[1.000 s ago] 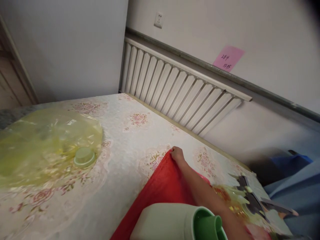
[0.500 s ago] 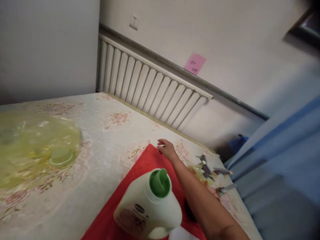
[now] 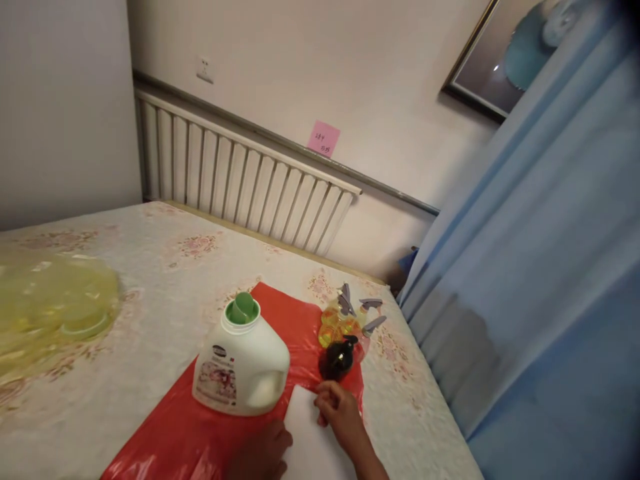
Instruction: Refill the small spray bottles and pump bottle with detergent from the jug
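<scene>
White item (image 3: 311,437) near center, right hand (image 3: 339,415) curled narrow at its right edge, left hand (image 3: 263,450) blurred at its left, can't tell if either grips; tugging the red plastic (image 3: 167,437) could topple the white jug (image 3: 250,373) standing on it.

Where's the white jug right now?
Head view, low, left of centre: the white jug stands on the red plastic sheet, beyond the left hand and left of the dark bottle.

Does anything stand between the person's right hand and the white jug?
Partly: the upper end of the white flat item lies between the right hand and the white jug, with red plastic beyond it. The dark bottle sits off that line.
</scene>
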The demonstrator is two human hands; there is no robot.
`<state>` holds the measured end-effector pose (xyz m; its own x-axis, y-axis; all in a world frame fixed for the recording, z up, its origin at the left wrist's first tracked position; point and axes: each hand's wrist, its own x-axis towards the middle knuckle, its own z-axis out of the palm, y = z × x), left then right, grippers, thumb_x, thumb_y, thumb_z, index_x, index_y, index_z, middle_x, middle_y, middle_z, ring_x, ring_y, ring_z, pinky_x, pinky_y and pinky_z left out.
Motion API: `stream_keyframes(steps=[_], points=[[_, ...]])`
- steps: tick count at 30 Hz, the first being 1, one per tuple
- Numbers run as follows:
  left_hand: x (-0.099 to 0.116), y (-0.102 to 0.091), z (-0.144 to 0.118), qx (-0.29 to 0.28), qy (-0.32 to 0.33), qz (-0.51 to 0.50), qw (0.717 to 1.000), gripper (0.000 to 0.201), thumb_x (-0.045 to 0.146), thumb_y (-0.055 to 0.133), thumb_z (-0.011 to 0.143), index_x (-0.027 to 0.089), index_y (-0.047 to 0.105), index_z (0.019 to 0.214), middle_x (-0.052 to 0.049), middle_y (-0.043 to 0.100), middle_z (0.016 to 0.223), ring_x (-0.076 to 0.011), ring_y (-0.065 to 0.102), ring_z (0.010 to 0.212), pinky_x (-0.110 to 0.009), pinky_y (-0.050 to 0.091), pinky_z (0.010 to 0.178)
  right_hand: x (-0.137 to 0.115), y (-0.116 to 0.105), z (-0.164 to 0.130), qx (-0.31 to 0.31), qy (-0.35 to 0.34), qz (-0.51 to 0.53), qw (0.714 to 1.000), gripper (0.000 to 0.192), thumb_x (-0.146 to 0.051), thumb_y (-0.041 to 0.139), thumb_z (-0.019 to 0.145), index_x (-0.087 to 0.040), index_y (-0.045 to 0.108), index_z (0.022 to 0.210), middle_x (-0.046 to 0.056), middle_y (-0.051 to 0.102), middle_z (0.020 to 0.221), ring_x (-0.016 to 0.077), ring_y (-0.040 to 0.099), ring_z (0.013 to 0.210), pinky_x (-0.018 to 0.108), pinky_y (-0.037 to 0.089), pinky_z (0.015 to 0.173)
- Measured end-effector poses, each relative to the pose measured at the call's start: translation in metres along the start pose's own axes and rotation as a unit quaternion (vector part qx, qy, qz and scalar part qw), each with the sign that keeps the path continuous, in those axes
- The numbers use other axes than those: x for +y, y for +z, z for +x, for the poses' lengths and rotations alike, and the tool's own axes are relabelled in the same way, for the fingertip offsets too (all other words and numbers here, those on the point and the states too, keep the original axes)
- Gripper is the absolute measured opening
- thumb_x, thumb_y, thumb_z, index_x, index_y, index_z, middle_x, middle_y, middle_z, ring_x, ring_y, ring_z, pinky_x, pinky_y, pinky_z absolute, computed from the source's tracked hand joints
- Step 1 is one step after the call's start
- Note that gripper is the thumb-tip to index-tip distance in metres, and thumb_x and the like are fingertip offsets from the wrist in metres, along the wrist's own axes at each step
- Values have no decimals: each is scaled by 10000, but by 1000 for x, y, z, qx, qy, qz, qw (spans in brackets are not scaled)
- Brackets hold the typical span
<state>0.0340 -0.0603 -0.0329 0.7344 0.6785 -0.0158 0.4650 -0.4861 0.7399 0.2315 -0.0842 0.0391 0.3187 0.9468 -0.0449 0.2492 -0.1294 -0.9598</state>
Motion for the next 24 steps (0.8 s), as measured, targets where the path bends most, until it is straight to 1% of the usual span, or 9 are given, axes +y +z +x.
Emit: stream_keyframes(steps=[2,3,5,7,9,12,15,17,24], points=[[3,7,-7,10,-44,38,998,323,133,558,805,269,687,1068,-88,689,1166,-256,670,1018,-392,549,916,19,-4,-19,13,11,12,1000,218,-379,686,690,-198,641,804,-66,522,541,121,512,417,248,394,454],[3,10,-11,24,-51,47,997,335,127,535,791,263,683,1059,-89,691,1152,-254,669,1005,-385,549,908,28,-5,-26,15,13,16,1000,199,-357,678,700,-194,644,809,-69,518,542,120,514,424,246,394,464],[1,14,-20,69,-33,43,996,298,155,500,811,252,674,1032,-96,701,1108,-253,666,972,-376,554,881,43,-6,-38,14,16,24,999,168,-316,660,715,-187,649,822,-73,513,550,117,516,436,244,398,479],[-4,17,-30,113,-4,30,993,235,224,472,873,257,671,993,-96,716,1056,-253,664,948,-370,562,866,56,-5,-48,12,22,30,999,159,-296,648,725,-184,656,839,-74,510,556,117,519,441,244,397,482],[-11,16,-39,145,5,28,989,238,299,439,929,273,673,963,-92,726,1035,-257,667,950,-375,570,871,66,-4,-56,13,25,25,999,161,-296,648,734,-185,668,848,-69,517,554,127,534,449,246,393,482],[-26,9,-52,201,-10,42,979,276,304,413,947,289,676,1028,-90,730,1099,-270,674,1031,-402,568,940,77,-4,-64,21,13,13,1000,159,-314,664,739,-191,687,838,-48,555,566,147,568,482,259,417,502],[-40,-2,-64,241,-26,62,968,298,313,418,947,281,670,1102,-99,729,1149,-288,672,1092,-429,556,991,83,-4,-65,34,5,14,999,168,-334,667,743,-192,693,830,-35,578,577,156,578,506,268,439,520],[-46,-9,-70,226,-24,68,971,289,340,424,961,267,682,1068,-99,731,1144,-282,674,1093,-422,550,1005,85,-3,-64,43,4,16,999,187,-352,671,745,-192,698,838,-32,586,578,158,576,508,270,446,517],[-60,-32,-83,278,-63,98,953,270,376,428,965,249,644,1068,-88,711,1133,-269,664,1086,-406,531,1011,86,-2,-68,59,-10,24,998,228,-396,674,760,-197,719,861,-24,616,606,160,587,525,272,483,525]])
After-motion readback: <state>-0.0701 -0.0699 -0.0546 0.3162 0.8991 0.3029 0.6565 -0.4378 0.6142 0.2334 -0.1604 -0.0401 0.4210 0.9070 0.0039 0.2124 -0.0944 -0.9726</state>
